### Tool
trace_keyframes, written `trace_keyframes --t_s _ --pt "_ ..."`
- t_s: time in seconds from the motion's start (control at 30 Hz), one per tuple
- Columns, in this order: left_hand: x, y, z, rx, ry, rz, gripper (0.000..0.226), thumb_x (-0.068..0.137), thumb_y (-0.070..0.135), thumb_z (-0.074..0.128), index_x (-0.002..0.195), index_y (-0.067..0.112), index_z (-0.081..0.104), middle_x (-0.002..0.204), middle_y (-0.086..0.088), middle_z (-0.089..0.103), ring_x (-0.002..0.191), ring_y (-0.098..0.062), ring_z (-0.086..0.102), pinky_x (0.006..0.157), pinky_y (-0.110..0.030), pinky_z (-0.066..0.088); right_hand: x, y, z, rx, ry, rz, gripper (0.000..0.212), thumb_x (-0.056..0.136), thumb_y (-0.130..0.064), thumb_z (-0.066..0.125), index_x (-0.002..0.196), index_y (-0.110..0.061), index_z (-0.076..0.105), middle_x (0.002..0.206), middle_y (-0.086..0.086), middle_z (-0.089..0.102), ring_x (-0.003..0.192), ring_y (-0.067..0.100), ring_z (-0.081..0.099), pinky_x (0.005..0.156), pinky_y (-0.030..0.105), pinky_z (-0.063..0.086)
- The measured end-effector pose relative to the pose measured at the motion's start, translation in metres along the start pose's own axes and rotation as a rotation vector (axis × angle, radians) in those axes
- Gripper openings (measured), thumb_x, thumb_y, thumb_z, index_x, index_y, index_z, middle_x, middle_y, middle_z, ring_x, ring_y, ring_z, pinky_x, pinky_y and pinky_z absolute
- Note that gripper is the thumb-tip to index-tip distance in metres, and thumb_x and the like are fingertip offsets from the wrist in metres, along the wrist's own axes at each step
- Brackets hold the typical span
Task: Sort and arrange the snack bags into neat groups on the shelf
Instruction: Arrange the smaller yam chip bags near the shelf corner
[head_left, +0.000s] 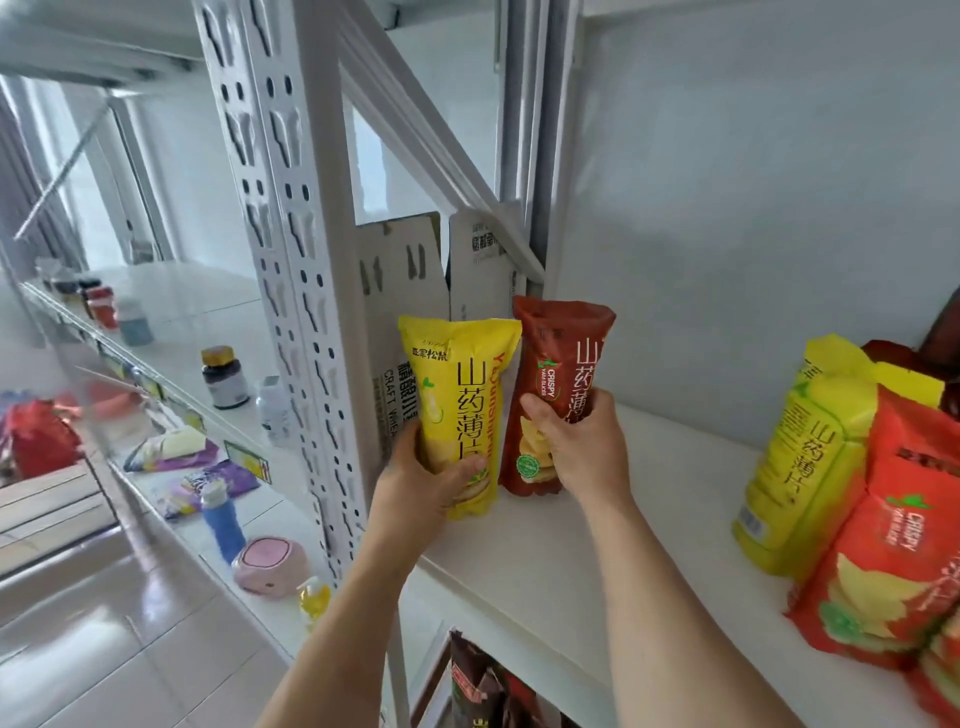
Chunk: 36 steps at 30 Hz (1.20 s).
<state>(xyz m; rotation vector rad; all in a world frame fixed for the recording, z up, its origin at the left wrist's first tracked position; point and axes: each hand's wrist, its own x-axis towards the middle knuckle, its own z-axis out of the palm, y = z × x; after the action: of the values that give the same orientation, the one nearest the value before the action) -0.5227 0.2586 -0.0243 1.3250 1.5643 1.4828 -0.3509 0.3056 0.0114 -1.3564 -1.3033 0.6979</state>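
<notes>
Gripping a tall yellow foil snack bag (460, 410) in the left hand (431, 483) and a dark red foil snack bag (558, 389) in the right hand (576, 441), the person is standing both upright near the white shelf board's (597, 519) left edge, and would do best keeping colours apart, bases flat.

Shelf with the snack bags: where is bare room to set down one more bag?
Bare shelf lies between the dark red bag in the right hand and the yellow bag pile at right. Crowded: far right, and left by the cardboard box.
</notes>
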Motion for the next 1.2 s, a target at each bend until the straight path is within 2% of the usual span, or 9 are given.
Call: trace_keyframes --t_s 0.1,0.3,0.47,0.53,0.67,0.8,0.9,1.03,1.2 --pt "0.014 -0.006 0.0 -0.028 -0.026 -0.001 0.076 0.064 0.045 0.089 0.131 0.037 0.053 0.116 0.015 0.071 0.107 -0.009 0.068 0.093 -0.039 0.057 0.013 0.0 0.016 0.044 -0.004 -0.023 0.051 0.072 -0.05 0.082 0.107 -0.032 0.049 0.095 -0.013 0.068 0.089 0.01 0.067 0.079 0.033 0.054" --pt "0.018 -0.013 0.004 -0.102 -0.031 0.029 0.071 0.075 0.027 0.088 0.128 0.047 0.045 0.12 0.019 0.066 0.111 -0.002 0.063 0.092 -0.029 0.053 0.02 -0.002 0.032 0.075 -0.003 -0.048 0.055 0.071 -0.055 0.077 0.111 -0.035 0.044 0.095 -0.021 0.062 0.087 -0.005 0.061 0.072 0.021 0.047" --pt "0.015 -0.012 0.002 -0.112 -0.077 0.035 0.093 0.062 0.05 0.089 0.142 0.041 0.043 0.128 0.017 0.065 0.118 -0.006 0.062 0.102 -0.043 0.053 0.009 -0.004 0.025 0.059 -0.012 -0.015 0.099 0.068 -0.071 0.07 0.146 -0.023 0.035 0.127 -0.009 0.058 0.097 -0.008 0.059 0.077 0.004 0.042" --pt "0.011 -0.012 0.002 -0.093 -0.08 0.044 0.092 0.067 0.043 0.09 0.145 0.037 0.041 0.131 0.013 0.064 0.12 -0.009 0.061 0.104 -0.043 0.052 0.001 -0.003 0.02 0.041 0.028 -0.02 0.109 0.065 -0.076 0.068 0.151 -0.021 0.03 0.137 -0.004 0.053 0.118 0.003 0.054 0.093 0.017 0.04" --pt "-0.003 -0.014 0.005 0.022 0.026 0.102 0.103 0.064 0.062 0.079 0.15 0.031 0.032 0.146 0.005 0.052 0.136 -0.016 0.05 0.112 -0.046 0.043 -0.017 -0.005 0.004 -0.012 0.116 -0.017 0.08 0.083 -0.057 0.066 0.148 -0.021 0.034 0.135 -0.004 0.053 0.125 0.009 0.051 0.095 0.021 0.036" --pt "-0.04 -0.01 0.016 0.216 0.211 0.215 0.088 0.088 0.042 0.072 0.156 0.013 0.025 0.162 -0.007 0.025 0.15 -0.022 0.02 0.121 -0.048 0.026 -0.037 -0.002 -0.026 -0.176 0.148 -0.068 0.058 0.089 -0.046 0.066 0.137 -0.018 0.05 0.123 -0.007 0.06 0.114 0.007 0.056 0.091 0.019 0.038" --pt "-0.063 -0.008 0.036 0.31 0.262 0.466 0.064 0.092 0.033 0.064 0.145 0.006 0.043 0.156 -0.016 0.034 0.145 -0.032 0.025 0.12 -0.05 0.027 -0.058 0.006 -0.052 -0.31 0.147 -0.112 0.036 0.091 -0.035 0.067 0.122 -0.016 0.063 0.117 -0.004 0.067 0.107 0.011 0.062 0.086 0.02 0.042" --pt "-0.086 0.007 0.077 0.37 0.071 0.685 0.041 0.092 0.03 0.056 0.121 0.003 0.065 0.129 -0.013 0.062 0.123 -0.033 0.054 0.104 -0.045 0.044 -0.089 0.015 -0.092 -0.425 0.185 -0.182 0.026 0.092 -0.034 0.066 0.112 -0.018 0.068 0.109 -0.004 0.07 0.1 0.012 0.064 0.086 0.026 0.048" --pt "-0.12 0.033 0.128 0.32 -0.153 0.692 0.039 0.093 0.032 0.055 0.121 0.007 0.066 0.127 -0.008 0.063 0.117 -0.028 0.059 0.091 -0.042 0.052 -0.125 0.013 -0.154 -0.441 0.292 -0.243 0.024 0.093 -0.033 0.064 0.111 -0.018 0.068 0.103 -0.008 0.07 0.093 0.007 0.063 0.082 0.026 0.049"
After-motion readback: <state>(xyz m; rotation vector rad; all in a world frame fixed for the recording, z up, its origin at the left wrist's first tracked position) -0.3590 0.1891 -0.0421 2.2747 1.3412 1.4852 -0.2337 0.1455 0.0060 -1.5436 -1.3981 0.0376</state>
